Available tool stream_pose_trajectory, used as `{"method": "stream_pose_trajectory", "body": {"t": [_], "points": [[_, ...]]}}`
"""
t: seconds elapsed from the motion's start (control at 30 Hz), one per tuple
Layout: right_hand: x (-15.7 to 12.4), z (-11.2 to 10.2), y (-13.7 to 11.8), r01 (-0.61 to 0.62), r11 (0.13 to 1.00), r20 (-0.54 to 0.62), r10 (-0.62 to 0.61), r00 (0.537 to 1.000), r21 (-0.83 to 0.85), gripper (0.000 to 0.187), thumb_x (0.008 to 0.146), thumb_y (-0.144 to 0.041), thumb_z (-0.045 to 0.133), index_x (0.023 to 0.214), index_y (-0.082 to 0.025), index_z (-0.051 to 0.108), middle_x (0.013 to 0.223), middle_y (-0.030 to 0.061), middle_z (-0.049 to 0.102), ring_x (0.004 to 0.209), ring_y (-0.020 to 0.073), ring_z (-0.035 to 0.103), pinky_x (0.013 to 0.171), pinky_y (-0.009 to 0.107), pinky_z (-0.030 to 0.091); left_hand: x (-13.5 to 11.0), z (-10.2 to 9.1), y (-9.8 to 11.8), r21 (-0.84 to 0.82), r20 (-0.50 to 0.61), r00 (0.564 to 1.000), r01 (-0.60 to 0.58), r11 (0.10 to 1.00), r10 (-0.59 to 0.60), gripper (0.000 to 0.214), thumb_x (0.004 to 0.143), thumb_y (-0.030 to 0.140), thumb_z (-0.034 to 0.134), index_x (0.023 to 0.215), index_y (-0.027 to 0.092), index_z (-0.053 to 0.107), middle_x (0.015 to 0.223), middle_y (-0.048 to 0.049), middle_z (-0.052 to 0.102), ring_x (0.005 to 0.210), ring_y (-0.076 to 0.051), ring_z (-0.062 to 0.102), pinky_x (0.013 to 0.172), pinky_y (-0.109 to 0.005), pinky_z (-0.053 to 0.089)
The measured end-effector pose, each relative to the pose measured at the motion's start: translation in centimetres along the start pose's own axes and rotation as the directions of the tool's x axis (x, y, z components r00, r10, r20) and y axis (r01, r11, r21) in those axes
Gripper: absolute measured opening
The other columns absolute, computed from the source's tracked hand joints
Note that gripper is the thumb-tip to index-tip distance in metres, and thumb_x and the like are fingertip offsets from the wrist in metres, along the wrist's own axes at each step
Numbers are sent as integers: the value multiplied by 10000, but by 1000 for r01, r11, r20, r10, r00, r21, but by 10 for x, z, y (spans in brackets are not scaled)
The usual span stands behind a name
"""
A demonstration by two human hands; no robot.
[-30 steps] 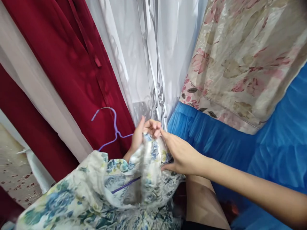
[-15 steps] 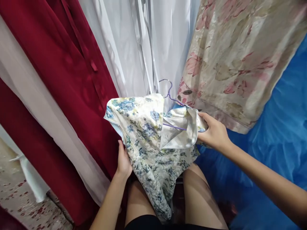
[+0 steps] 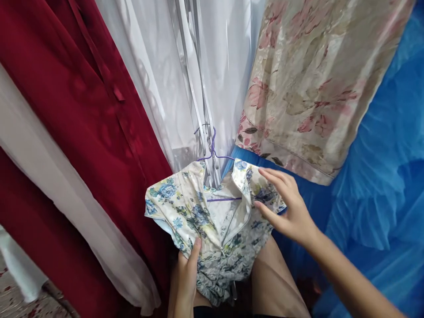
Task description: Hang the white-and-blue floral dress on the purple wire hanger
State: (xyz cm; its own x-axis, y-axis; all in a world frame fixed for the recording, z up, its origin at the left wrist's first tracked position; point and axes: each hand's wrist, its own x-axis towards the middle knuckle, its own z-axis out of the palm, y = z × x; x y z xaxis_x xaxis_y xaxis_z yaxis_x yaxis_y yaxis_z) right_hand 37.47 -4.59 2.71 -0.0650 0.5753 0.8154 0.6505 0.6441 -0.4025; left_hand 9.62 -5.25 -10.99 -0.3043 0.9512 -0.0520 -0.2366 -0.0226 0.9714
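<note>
A short-sleeved garment [image 3: 183, 194] with blue flowers on a cream ground hangs on a purple wire hanger [image 3: 213, 143], spread over my lap. Its neckline gapes open, with a zip running down to the middle of the chest, and the hanger's lower bar shows inside. My left hand [image 3: 188, 274] grips the garment's side near the waist, thumb on top and fingers hidden behind. At the other shoulder, my right hand [image 3: 291, 207] is open, its thumb and fingers apart and lying against or just over the sleeve.
Long dark red cloth [image 3: 109, 132] hangs on the left beside a pale sheer panel [image 3: 76, 185]. White drapes [image 3: 228, 75] with thin straps hang behind the hanger. To the right are a pink-flowered beige cloth [image 3: 304, 88] and ruffled blue fabric [image 3: 367, 194].
My right hand has let go of the neckline edge, and both shoulders now sit over the hanger. My left hand has moved down and right along the garment's side, its thumb now on top.
</note>
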Motion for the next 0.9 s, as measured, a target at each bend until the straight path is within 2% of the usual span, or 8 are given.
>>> {"method": "stream_pose_trajectory", "body": {"t": [0.07, 0.1, 0.17, 0.27, 0.43, 0.7, 0.83, 0.9], "points": [[-32, 27, -17, -224, 938, -95, 256, 962, 265, 304, 913, -308, 621, 1216, -285, 618, 1184, 118, 653, 1130, 345, 592, 1007, 512, 456, -9, 6, 1, 7, 24, 1000, -9, 1000, 8, 541, 794, 470, 791, 1274, 264, 650, 1363, -91, 663, 1394, -300, 507, 1200, -424, 364], [-51, 43, -24, -354, 856, -55, 402, 914, 376, 151, 928, -344, 609, 1057, -276, 643, 1013, 99, 663, 977, 317, 617, 885, 464, 500, -15, 9, 3, 14, 54, 998, -19, 1000, 18, 571, 789, 456, 799, 1297, 253, 636, 1365, -93, 661, 1391, -302, 510, 1196, -422, 370], [-89, 76, -36, -587, 642, 131, 612, 780, 494, 195, 916, -430, 627, 838, -255, 588, 788, 46, 588, 748, 255, 563, 687, 376, 477, -25, 15, 7, 39, 140, 989, -42, 998, 37, 604, 786, 431, 804, 1330, 251, 614, 1372, -87, 656, 1394, -300, 507, 1189, -410, 383], [-128, 116, -44, -729, 413, 446, 593, 670, 545, 371, 896, -543, 630, 730, -235, 506, 670, -8, 467, 623, 194, 458, 580, 311, 377, -39, 21, 11, 43, 209, 977, -54, 998, 44, 602, 783, 408, 801, 1336, 258, 616, 1358, -83, 664, 1370, -300, 533, 1163, -397, 418], [-130, 130, -43, -731, 396, 563, 469, 681, 555, 447, 963, -566, 525, 680, -224, 474, 636, -22, 434, 605, 172, 409, 580, 293, 322, -43, 16, 13, 22, 204, 978, -49, 999, 44, 638, 748, 391, 819, 1339, 255, 619, 1380, -84, 648, 1365, -312, 536, 1144, -396, 443], [-128, 113, -45, -745, 330, 532, 539, 653, 580, 412, 954, -562, 550, 698, -239, 568, 591, -15, 469, 571, 182, 415, 571, 307, 314, -38, 14, 10, -35, 179, 983, 45, 998, -38, 730, 680, 398, 858, 1344, 231, 605, 1262, -118, 707, 1269, -356, 610, 1114, -462, 463], [-122, 95, -45, -734, 379, 478, 575, 664, 564, 464, 929, -562, 581, 610, -226, 589, 543, -5, 467, 550, 175, 409, 565, 314, 294, -26, 13, 8, -115, -129, 992, -32, 993, 17, 569, 731, 349, 804, 1254, 252, 603, 1258, -91, 686, 1283, -335, 592, 1083, -450, 478], [-119, 89, -44, -741, 365, 475, 591, 652, 564, 463, 906, -570, 608, 601, -222, 622, 518, -9, 450, 531, 169, 399, 557, 314, 278, -19, 7, 5, -122, -339, 933, -172, 977, 122, 423, 767, 334, 748, 1153, 266, 589, 1260, -60, 652, 1310, -308, 558, 1097, -441, 455]]}}
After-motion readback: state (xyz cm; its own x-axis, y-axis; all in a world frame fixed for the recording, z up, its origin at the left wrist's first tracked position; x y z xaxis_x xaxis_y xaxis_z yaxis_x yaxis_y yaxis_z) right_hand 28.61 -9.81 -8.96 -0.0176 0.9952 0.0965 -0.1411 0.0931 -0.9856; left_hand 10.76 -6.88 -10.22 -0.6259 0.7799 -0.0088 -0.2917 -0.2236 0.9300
